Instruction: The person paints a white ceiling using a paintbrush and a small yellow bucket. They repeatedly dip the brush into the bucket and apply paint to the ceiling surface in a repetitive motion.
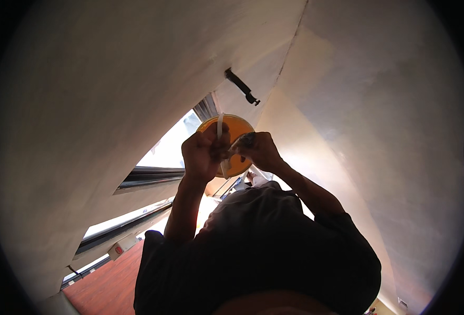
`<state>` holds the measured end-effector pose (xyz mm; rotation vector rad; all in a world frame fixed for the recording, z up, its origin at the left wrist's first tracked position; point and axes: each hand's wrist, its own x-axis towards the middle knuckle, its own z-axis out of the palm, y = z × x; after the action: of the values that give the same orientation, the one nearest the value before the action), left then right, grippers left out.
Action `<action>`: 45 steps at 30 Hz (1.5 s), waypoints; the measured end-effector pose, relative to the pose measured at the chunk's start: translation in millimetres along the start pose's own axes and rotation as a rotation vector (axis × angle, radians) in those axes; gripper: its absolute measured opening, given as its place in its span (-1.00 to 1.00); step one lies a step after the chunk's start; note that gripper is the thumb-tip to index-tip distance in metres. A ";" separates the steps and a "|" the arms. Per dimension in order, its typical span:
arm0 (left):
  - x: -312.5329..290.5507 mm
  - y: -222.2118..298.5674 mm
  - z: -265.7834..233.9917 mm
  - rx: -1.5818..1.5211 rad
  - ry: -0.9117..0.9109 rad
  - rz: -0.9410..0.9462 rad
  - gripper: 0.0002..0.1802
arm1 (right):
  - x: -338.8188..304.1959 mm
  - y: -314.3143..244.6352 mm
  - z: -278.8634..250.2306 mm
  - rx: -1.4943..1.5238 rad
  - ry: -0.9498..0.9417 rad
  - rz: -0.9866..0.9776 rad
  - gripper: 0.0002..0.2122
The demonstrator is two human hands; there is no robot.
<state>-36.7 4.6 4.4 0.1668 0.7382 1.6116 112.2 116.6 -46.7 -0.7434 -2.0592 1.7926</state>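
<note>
A round orange bucket-like container [238,125] is in front of me, with a pale strap or handle [220,127] across its opening. My left hand [203,156] is closed at the left side of that strap, its fingers curled beside it. Close by on the right, my right hand [259,151] is also closed, around a small dark, greyish thing [246,140] whose kind I cannot make out. The fingertips of both hands nearly meet over the container. Shadow hides much of the fingers and the container's inside.
Pale plain walls [358,94] rise on both sides. A black bracket [241,86] sticks out beyond my hands. Bright windows with dark frames [153,176] lie to the left. At the lower left are a reddish-brown surface [108,283] and a small pale box [122,247].
</note>
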 end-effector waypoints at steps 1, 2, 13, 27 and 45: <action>1.6 0.0 1.1 0.008 0.030 0.012 -0.52 | 4.1 1.0 -1.3 0.033 -0.022 0.000 -0.86; 2.5 -0.7 2.7 0.017 0.059 0.024 -0.52 | 7.1 2.1 -2.4 0.066 -0.043 0.000 -0.89; -0.5 -3.4 -14.2 -0.018 -0.006 0.013 -0.48 | 9.9 -19.7 -37.6 0.083 0.092 0.007 -0.89; -9.3 -8.8 -9.0 0.111 0.084 0.004 -0.54 | -1.4 -1.3 -19.2 -0.665 0.170 -0.638 -0.64; 12.3 -14.8 -41.9 -0.071 0.237 0.039 -0.51 | -16.8 -26.0 -105.5 0.135 0.293 -0.171 -0.82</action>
<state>-48.0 0.9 -40.2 -0.0626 0.8613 1.7102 179.2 191.3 -1.7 -0.7189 -1.7392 1.6042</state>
